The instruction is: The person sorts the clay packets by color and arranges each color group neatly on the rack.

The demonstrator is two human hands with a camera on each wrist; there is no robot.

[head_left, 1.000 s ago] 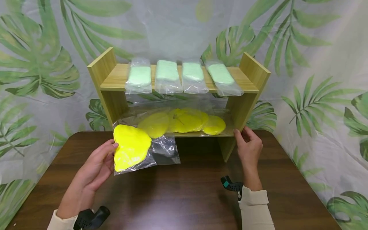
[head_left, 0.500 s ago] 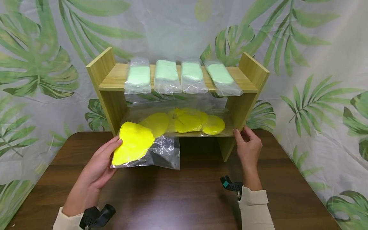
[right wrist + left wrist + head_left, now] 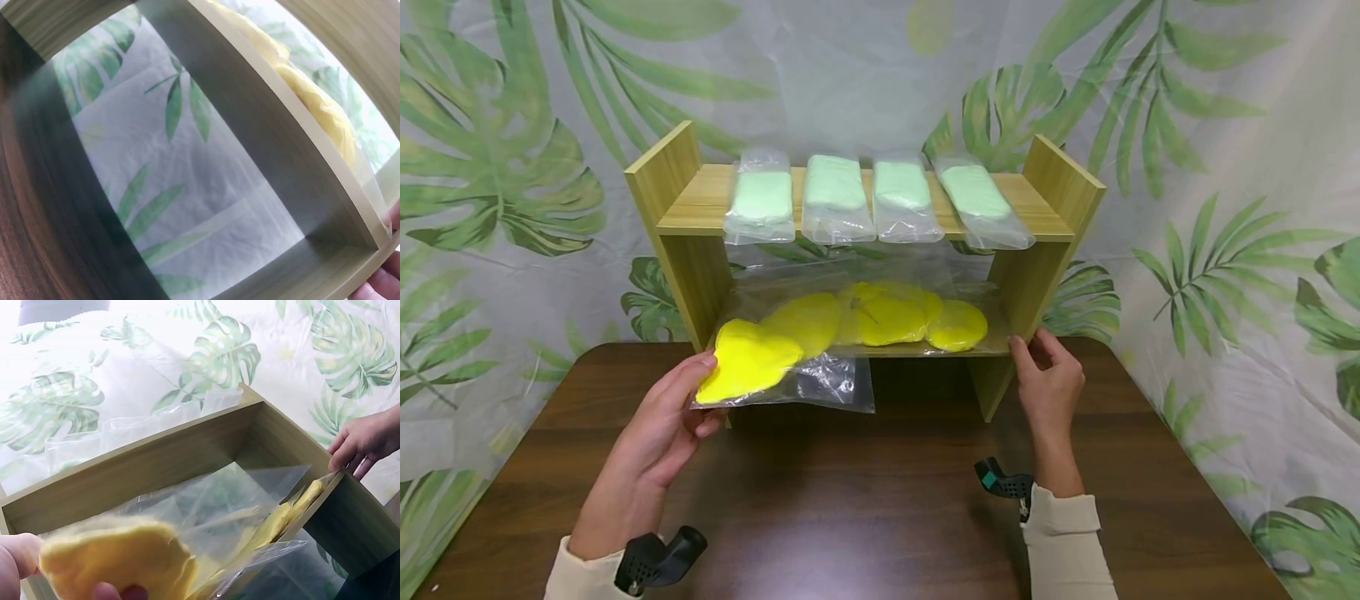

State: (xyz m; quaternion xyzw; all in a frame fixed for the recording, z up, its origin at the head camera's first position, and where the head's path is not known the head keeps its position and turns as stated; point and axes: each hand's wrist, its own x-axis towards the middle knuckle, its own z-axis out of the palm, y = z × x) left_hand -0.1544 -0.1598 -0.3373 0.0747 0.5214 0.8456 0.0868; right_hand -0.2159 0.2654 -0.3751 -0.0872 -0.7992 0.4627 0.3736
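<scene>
My left hand holds the left edge of a clear plastic bag with a flat, soft-looking yellow piece inside, thumb on top and fingers beneath. This bag tilts at the front left of the small wooden shelf's lower board, overlapping another bagged yellow piece. In the left wrist view, the yellow piece sits between thumb and fingers. At the lower right, my right hand grips the edge of the shelf's side panel, thumb toward the inside. Its fingertips show in the right wrist view.
More bagged yellow pieces lie along the lower board, their clear bags overlapping. Several bagged pale green blocks line the upper board, bag ends over its front edge. The shelf stands on a dark wooden table before a leaf-print cloth.
My left hand has moved right and slightly up with the bag, bringing it closer to the lower board and tilting it flatter. My right hand has stayed at the side panel.
</scene>
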